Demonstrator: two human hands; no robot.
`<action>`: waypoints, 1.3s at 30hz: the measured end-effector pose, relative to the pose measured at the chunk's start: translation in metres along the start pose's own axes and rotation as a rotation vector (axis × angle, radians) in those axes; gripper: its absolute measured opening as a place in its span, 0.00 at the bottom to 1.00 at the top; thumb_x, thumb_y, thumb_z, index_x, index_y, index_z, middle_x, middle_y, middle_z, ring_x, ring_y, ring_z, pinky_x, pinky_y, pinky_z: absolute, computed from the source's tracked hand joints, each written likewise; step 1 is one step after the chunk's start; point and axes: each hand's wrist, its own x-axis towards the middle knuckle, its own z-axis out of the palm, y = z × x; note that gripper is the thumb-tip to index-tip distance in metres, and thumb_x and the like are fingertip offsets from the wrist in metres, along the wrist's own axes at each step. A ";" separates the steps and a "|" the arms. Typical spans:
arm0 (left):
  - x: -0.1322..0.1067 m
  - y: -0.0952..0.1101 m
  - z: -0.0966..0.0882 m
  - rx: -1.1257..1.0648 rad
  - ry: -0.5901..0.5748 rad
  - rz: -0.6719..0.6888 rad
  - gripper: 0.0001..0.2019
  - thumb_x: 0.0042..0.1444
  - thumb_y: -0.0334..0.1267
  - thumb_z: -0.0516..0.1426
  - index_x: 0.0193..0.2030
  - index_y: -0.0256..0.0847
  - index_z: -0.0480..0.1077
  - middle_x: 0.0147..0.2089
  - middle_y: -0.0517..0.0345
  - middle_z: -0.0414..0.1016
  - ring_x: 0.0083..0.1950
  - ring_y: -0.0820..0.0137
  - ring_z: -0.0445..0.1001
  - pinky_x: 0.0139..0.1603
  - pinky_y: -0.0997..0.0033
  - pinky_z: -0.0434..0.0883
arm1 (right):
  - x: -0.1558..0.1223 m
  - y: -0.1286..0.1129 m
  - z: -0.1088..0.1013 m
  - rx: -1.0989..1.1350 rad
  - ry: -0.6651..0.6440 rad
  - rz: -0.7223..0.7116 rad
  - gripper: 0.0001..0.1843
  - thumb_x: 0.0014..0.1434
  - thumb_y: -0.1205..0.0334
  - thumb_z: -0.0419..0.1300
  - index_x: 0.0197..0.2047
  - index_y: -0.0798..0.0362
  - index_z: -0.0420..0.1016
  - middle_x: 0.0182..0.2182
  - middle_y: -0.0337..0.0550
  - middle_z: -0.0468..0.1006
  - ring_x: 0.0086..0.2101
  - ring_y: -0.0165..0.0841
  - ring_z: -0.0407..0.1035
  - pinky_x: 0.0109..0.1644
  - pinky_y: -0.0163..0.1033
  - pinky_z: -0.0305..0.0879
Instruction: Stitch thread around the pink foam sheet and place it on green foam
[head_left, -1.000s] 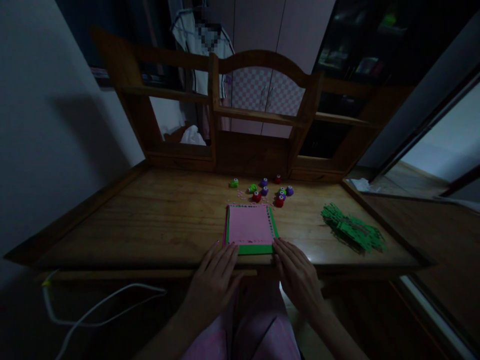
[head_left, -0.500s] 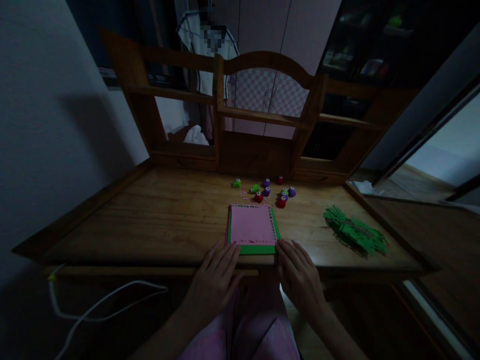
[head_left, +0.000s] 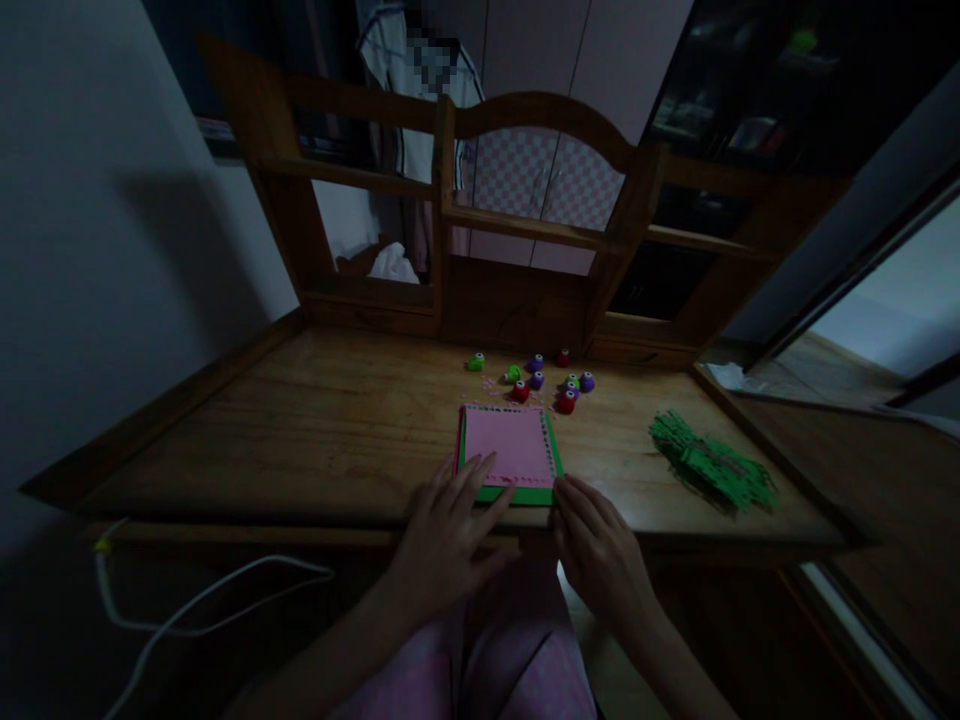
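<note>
A pink sheet [head_left: 507, 444] with a punched border lies on a green sheet [head_left: 525, 494] at the front middle of the wooden desk [head_left: 315, 430]. My left hand [head_left: 448, 530] is open, its fingers spread, and their tips rest on the near left corner of the sheets. My right hand [head_left: 596, 545] lies open at the desk's front edge, fingertips just short of the sheets' near right corner. Both hands hold nothing.
Several small red, purple and green craft punches [head_left: 536, 380] sit behind the sheets. A pile of green cut paper [head_left: 709, 465] lies at the right. A wooden hutch [head_left: 525, 240] rises at the back. A white cable [head_left: 187, 600] hangs below left.
My left hand has slid forward from the desk's edge onto the near left corner of the sheets. The right hand has barely moved.
</note>
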 end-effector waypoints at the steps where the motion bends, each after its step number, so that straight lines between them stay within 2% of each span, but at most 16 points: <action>1: 0.005 0.000 0.000 -0.015 -0.002 0.006 0.31 0.56 0.57 0.50 0.64 0.50 0.55 0.70 0.51 0.44 0.68 0.55 0.46 0.66 0.45 0.47 | 0.000 0.000 0.001 -0.001 0.000 0.001 0.22 0.60 0.70 0.52 0.58 0.57 0.64 0.54 0.50 0.69 0.56 0.43 0.59 0.59 0.52 0.62; 4: 0.014 -0.001 -0.001 -0.052 -0.006 0.014 0.29 0.56 0.56 0.50 0.63 0.51 0.57 0.70 0.55 0.43 0.69 0.57 0.45 0.66 0.46 0.45 | -0.001 0.001 0.003 0.000 0.002 0.007 0.22 0.60 0.70 0.52 0.58 0.58 0.65 0.54 0.51 0.68 0.56 0.43 0.59 0.58 0.52 0.64; 8: 0.015 -0.005 -0.003 -0.063 -0.019 0.033 0.27 0.57 0.55 0.50 0.62 0.52 0.58 0.70 0.56 0.42 0.69 0.57 0.44 0.67 0.44 0.43 | -0.002 0.001 0.002 0.018 0.012 0.014 0.21 0.60 0.70 0.51 0.57 0.56 0.66 0.54 0.51 0.68 0.56 0.43 0.60 0.57 0.53 0.65; 16: 0.002 -0.019 -0.012 -0.021 -0.078 0.023 0.25 0.59 0.50 0.50 0.63 0.53 0.56 0.71 0.55 0.40 0.69 0.55 0.43 0.65 0.41 0.44 | 0.000 -0.001 0.001 0.056 0.032 0.019 0.22 0.60 0.71 0.52 0.58 0.55 0.64 0.55 0.51 0.68 0.56 0.43 0.59 0.57 0.54 0.64; 25: -0.016 -0.039 -0.020 0.042 -0.066 -0.011 0.26 0.58 0.49 0.52 0.63 0.56 0.55 0.70 0.57 0.41 0.68 0.55 0.46 0.66 0.42 0.44 | -0.003 -0.001 0.002 0.058 0.027 0.041 0.22 0.60 0.71 0.52 0.58 0.56 0.65 0.55 0.51 0.68 0.56 0.43 0.59 0.57 0.53 0.64; 31: -0.028 -0.050 -0.024 0.050 -0.047 -0.031 0.24 0.57 0.47 0.53 0.61 0.54 0.59 0.70 0.57 0.43 0.68 0.55 0.47 0.66 0.43 0.45 | -0.002 -0.002 0.002 0.062 0.036 0.041 0.22 0.60 0.71 0.52 0.58 0.56 0.64 0.55 0.51 0.67 0.57 0.43 0.58 0.57 0.54 0.64; 36: -0.032 -0.044 -0.034 0.022 -0.008 -0.064 0.21 0.57 0.46 0.53 0.58 0.48 0.64 0.69 0.54 0.46 0.68 0.56 0.48 0.66 0.44 0.45 | -0.002 -0.002 0.001 0.034 0.039 0.032 0.21 0.60 0.70 0.52 0.57 0.56 0.65 0.54 0.51 0.68 0.56 0.43 0.59 0.57 0.53 0.64; 39: -0.027 -0.032 -0.039 0.004 0.021 -0.074 0.22 0.58 0.44 0.51 0.59 0.43 0.62 0.68 0.52 0.50 0.67 0.57 0.49 0.67 0.46 0.46 | -0.001 -0.002 0.002 0.018 0.047 0.023 0.20 0.60 0.70 0.52 0.56 0.56 0.66 0.54 0.52 0.69 0.55 0.44 0.60 0.57 0.54 0.64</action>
